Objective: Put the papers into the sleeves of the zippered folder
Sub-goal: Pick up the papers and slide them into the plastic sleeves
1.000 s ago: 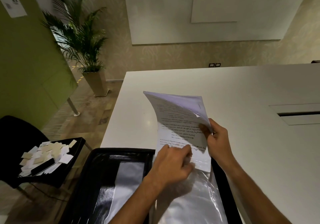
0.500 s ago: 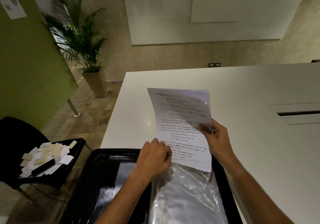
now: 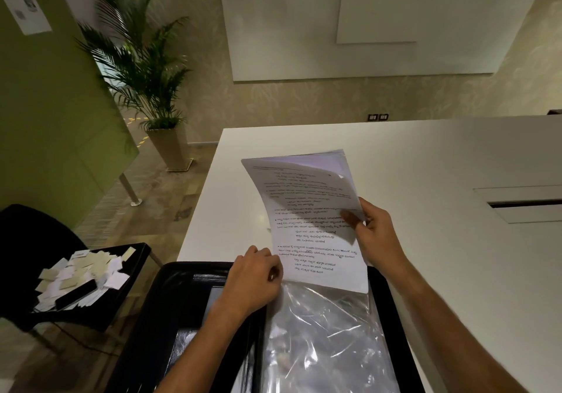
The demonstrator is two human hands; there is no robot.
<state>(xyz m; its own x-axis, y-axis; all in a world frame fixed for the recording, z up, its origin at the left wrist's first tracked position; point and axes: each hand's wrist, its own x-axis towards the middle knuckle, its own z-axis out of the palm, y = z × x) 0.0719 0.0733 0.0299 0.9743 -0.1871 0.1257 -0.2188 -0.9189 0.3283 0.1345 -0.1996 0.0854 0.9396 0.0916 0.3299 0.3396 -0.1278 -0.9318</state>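
A black zippered folder [image 3: 170, 325] lies open at the table's near edge, with crinkled clear plastic sleeves [image 3: 325, 341] on its right half. A stack of handwritten white papers [image 3: 313, 237] stands tilted above the sleeves' top edge, its lower edge at the sleeve opening. My right hand [image 3: 375, 231] grips the stack's right edge, thumb in front, and the upper sheets curl over. My left hand [image 3: 254, 280] pinches the papers' lower left corner at the top of the sleeve.
The white table [image 3: 441, 271] stretches away to the right, with a cable hatch [image 3: 526, 204] set into it. A black chair [image 3: 45, 286] at the left carries several loose paper slips. A potted palm [image 3: 146, 82] stands by the far wall.
The curled-over sheets first flattened, then bent forward again at the top. My left hand moved left from the papers' bottom middle to their lower left corner.
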